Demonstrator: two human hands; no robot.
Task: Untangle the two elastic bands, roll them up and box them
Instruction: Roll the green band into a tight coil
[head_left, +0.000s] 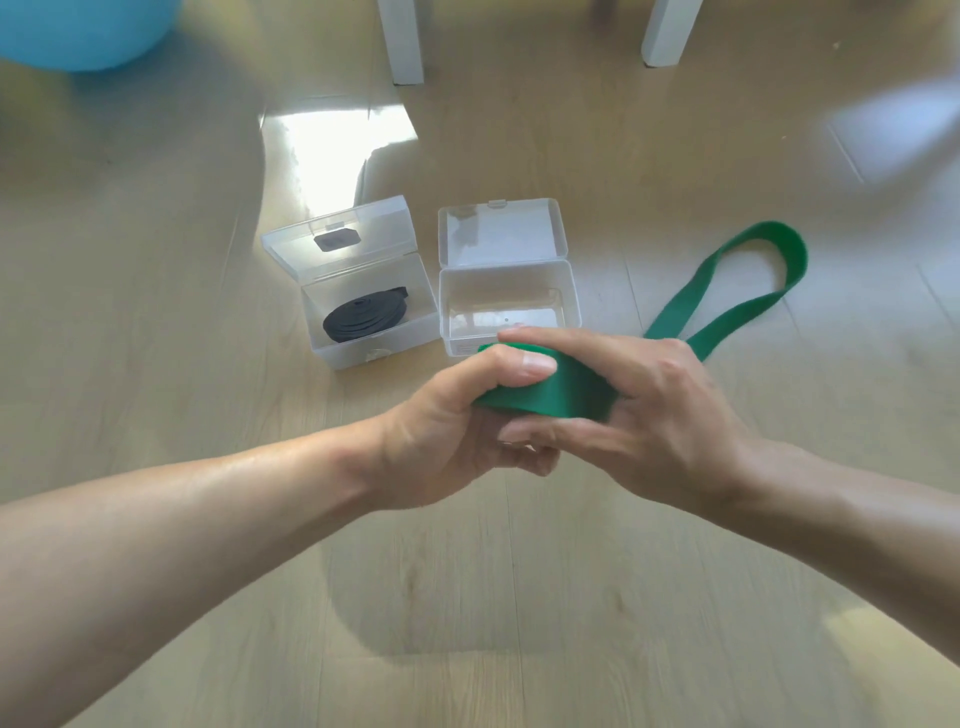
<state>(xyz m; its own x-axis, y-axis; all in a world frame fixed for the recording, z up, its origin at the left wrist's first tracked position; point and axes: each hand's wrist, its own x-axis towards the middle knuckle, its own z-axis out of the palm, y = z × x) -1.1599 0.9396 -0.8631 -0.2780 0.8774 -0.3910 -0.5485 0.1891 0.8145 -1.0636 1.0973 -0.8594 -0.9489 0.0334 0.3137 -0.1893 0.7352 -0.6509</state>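
Note:
Both hands hold a partly rolled green elastic band above the wooden floor. My left hand grips the roll with its thumb on top. My right hand wraps fingers over and under the roll from the right. The band's loose end trails in a loop on the floor to the right. A rolled black band lies inside the left clear box, lid open. The right clear box stands open with nothing in it, just beyond my hands.
Two white furniture legs stand at the back. A blue ball sits at the far left corner. A bright patch of sunlight falls on the floor behind the boxes.

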